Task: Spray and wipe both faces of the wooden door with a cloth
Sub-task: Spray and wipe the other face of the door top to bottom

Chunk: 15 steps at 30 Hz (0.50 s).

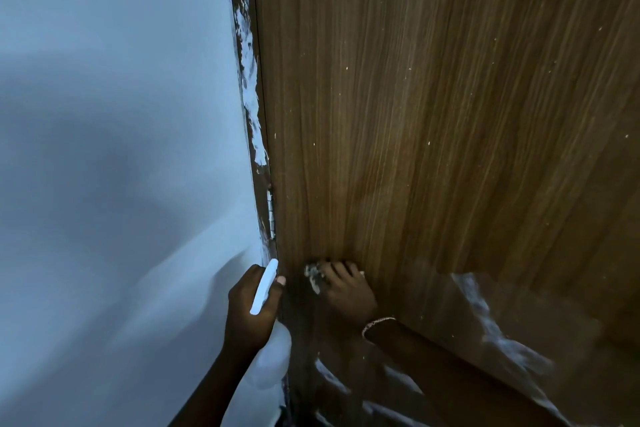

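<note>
The brown wooden door (pixel 433 114) fills the right of the view, speckled with small white dots. My right hand (pixel 346 291) presses a small whitish cloth (pixel 313 276) against the door's lower left part, near its hinge edge; most of the cloth is hidden under my fingers. My left hand (pixel 251 308) grips a white spray bottle (pixel 265 286), whose head points up along the door edge and whose pale body (pixel 273 357) shows below my wrist.
A pale blue-white wall (pixel 114 149) covers the left. A paint-smeared door frame (pixel 249 80) with a metal hinge (pixel 270 215) runs between wall and door. White smears mark the dark surface at the lower right (pixel 485 322).
</note>
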Each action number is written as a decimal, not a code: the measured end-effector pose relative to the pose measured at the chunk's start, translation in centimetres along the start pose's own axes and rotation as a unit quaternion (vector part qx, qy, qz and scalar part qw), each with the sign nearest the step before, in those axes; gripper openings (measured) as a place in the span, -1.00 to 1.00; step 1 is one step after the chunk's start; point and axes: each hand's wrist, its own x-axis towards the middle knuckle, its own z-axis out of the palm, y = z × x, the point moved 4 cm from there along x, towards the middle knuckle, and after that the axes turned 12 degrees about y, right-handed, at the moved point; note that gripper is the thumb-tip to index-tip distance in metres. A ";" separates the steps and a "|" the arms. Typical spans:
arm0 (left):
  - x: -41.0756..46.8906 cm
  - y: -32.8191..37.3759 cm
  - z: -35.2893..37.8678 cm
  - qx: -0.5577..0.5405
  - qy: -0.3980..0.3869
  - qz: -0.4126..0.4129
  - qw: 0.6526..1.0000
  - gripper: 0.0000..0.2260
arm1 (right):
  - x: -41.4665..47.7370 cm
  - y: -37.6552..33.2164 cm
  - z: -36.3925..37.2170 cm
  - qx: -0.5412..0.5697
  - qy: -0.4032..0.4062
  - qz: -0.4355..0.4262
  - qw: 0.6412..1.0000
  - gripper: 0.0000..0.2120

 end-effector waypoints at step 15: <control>-2.3 -0.9 3.1 0.002 -0.046 -0.014 0.999 -0.76 | -7.3 1.5 0.4 0.041 -0.027 0.012 0.999 -0.70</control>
